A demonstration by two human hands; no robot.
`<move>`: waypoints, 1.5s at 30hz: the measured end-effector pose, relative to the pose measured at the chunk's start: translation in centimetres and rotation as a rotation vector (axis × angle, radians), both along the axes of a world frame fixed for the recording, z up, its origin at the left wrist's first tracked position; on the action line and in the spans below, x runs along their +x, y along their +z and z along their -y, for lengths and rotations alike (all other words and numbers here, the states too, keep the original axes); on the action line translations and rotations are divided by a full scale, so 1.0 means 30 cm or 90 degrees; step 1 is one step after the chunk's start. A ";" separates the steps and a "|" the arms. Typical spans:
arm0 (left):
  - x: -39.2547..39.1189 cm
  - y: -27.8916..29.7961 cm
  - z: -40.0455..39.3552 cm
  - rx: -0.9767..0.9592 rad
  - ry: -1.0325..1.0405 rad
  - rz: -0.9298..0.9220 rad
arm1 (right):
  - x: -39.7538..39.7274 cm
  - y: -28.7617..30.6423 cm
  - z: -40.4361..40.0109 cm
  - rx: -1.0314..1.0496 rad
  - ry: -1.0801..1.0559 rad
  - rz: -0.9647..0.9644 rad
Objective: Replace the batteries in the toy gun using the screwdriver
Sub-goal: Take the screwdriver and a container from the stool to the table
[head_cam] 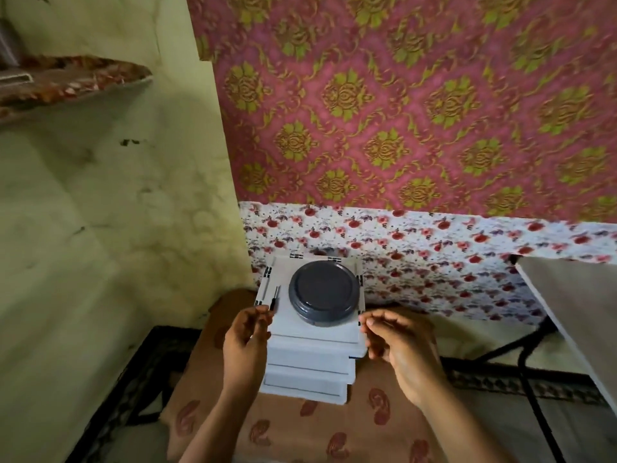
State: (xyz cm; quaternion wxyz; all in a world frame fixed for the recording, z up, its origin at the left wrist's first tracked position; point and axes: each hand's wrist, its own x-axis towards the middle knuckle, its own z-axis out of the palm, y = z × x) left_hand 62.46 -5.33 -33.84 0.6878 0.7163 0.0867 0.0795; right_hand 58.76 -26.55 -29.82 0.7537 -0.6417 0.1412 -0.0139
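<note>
Head view, single frame. Item one: a stack of white flat boxes [309, 369], stepped so that each lower one juts a little nearer, standing on a brown cushion with a paisley print [334, 426]. Item two: a dark grey round lidded container [325, 297], set on the top box toward its far right part. A thin dark tool-like piece [274, 297] lies on the top box's left margin — too small to say whether it is the screwdriver. Left hand [245, 339]: at the left edge of the top box, fingers curled with tips drawn together against that edge; whether it truly pinches the box or only touches it cannot be told. Right hand [397, 345]: at the right edge of the stack, fingers bent and tips near thumb just beside the box edge; hold likewise uncertain. The toy gun and batteries do not show in this view; their place cannot be given. Surroundings: a pale yellow-green stained wall [110, 195] at left with a shelf [73, 78] covered in patterned cloth high on it; pink wallpaper with green-gold medallions [400, 95] on the far wall; a white floral cloth [417, 262] below it; a pale slanted board [574, 302] at right; dark cords [527, 355] trailing under it; a dark-bordered mat [133, 379] beneath the cushion at left.
</note>
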 end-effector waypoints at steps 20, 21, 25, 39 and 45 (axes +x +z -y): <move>0.509 -0.245 0.008 0.651 -0.219 -0.240 | 0.467 -0.359 0.056 -0.183 -0.029 -0.289; 0.512 -0.247 0.012 0.687 -0.231 -0.234 | 0.466 -0.369 0.055 -0.184 -0.035 -0.282; 0.544 -0.266 0.008 0.711 -0.250 -0.236 | 0.476 -0.379 0.038 -0.091 -0.073 -0.282; 0.481 -0.229 0.063 0.361 -0.286 -0.147 | 0.228 -0.271 0.061 -0.032 -0.229 -0.235; 0.372 -0.134 0.269 0.250 -0.406 -0.147 | -0.047 -0.190 0.193 -0.017 -0.399 -0.212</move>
